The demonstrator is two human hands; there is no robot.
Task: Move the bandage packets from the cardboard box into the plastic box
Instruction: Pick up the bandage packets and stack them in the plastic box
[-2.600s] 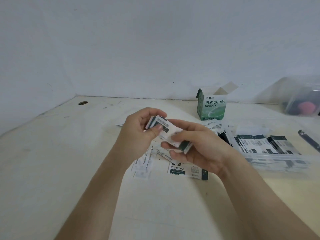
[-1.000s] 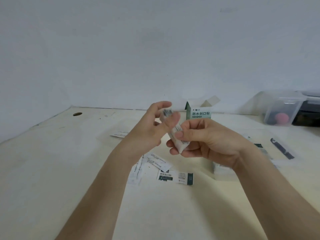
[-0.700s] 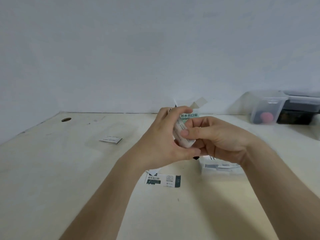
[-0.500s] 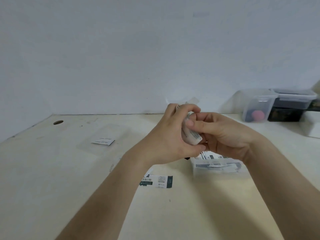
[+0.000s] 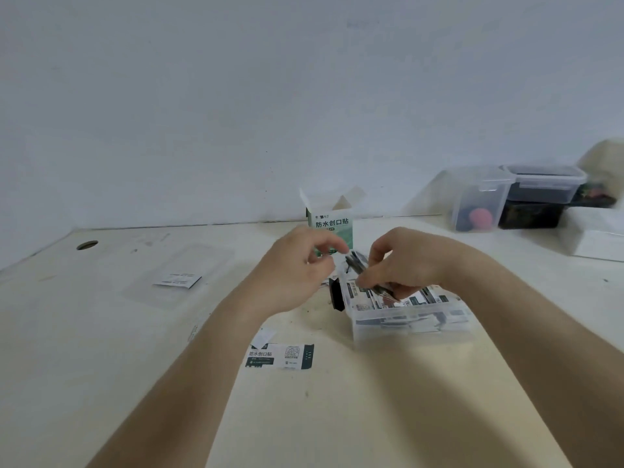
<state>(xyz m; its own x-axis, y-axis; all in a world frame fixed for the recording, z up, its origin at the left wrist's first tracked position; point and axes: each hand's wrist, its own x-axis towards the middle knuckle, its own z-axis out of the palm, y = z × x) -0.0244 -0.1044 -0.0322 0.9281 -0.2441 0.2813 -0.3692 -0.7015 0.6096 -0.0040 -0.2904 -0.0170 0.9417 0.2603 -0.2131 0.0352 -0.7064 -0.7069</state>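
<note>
Your right hand pinches a thin stack of flat bandage packets, tilted, just above the clear plastic box; more packets lie flat beneath that grip. Your left hand hangs beside the stack, fingers loosely curled, holding nothing. Behind both grips stands the open green-and-white cardboard box. One loose packet lies nearer you on the pale table.

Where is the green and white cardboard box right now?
In the head view, the cardboard box stands mid-table by the wall, just behind the left hand.
</note>
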